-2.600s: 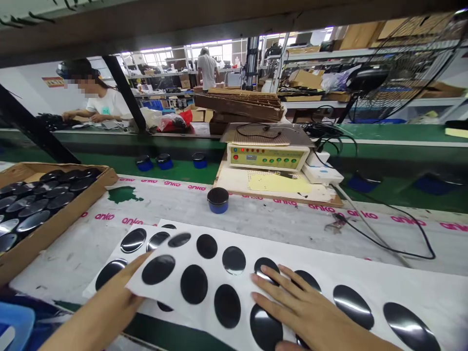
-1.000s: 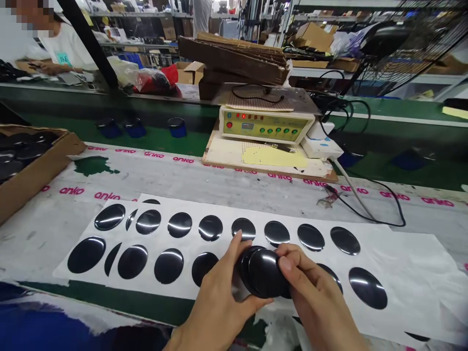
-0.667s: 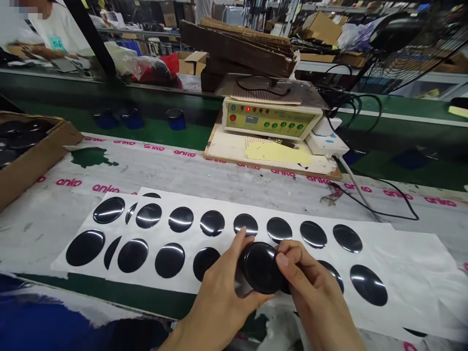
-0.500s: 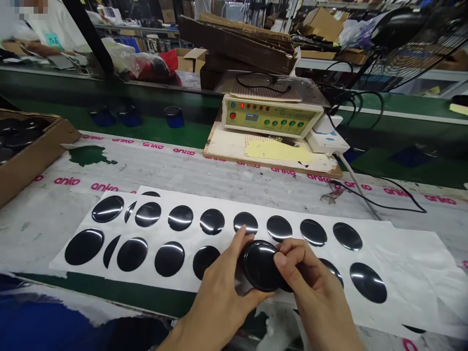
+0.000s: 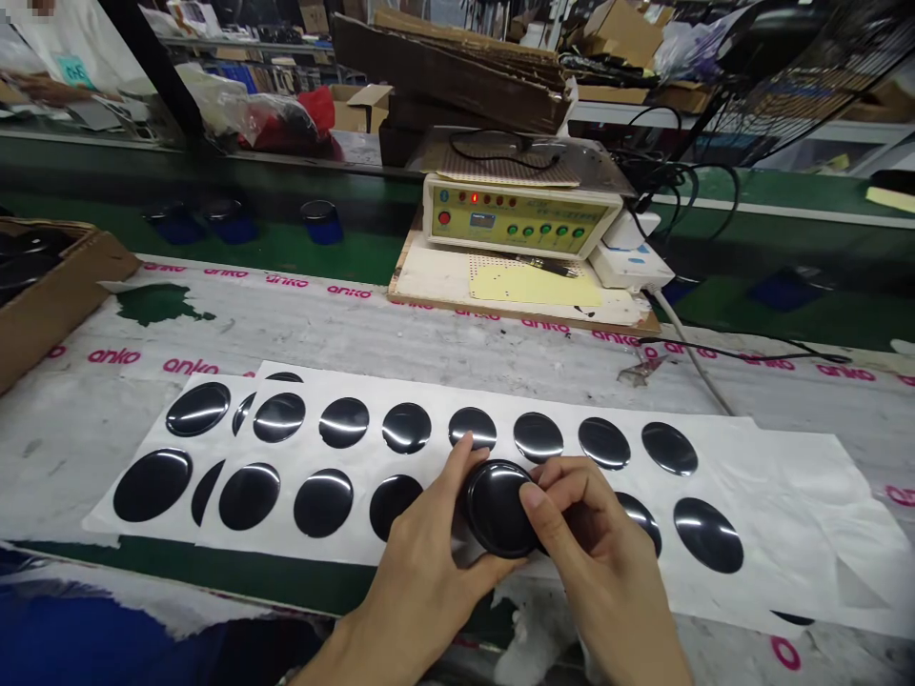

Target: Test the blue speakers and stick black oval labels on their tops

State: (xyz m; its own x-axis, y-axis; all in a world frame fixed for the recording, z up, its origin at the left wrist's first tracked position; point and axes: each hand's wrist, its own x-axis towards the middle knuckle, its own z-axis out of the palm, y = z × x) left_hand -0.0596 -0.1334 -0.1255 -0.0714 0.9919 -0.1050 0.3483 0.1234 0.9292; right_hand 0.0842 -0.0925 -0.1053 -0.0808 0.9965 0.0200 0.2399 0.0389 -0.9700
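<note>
A glossy round black cap-like piece (image 5: 498, 510) with a raised rim is held up over a white sheet. Its left side lies between the thumb and fingers of my left hand (image 5: 433, 543). On the other side, my right hand (image 5: 597, 534) is closed in a pinch, with the thumb pressing on the right edge of its face. The right fingertips are partly hidden behind the thumb and the piece. Below both hands, rows of shiny black round stickers (image 5: 322, 502) sit on the white backing sheet (image 5: 443, 381). A second, overlapping sheet with black stickers (image 5: 152, 485) shows at the left.
A cardboard box (image 5: 64, 286) of black parts stands at the left. Behind the sheets, a control box (image 5: 521, 214) with buttons rests on a board (image 5: 429, 276), its cable running right. Several blue-and-black round parts (image 5: 321, 222) are on the green surface beyond. A person (image 5: 92, 48) is at upper left.
The view has shifted slightly, so the scene sits a little further left. Both hands keep their hold on the round black piece, with the right thumb still at its edge.
</note>
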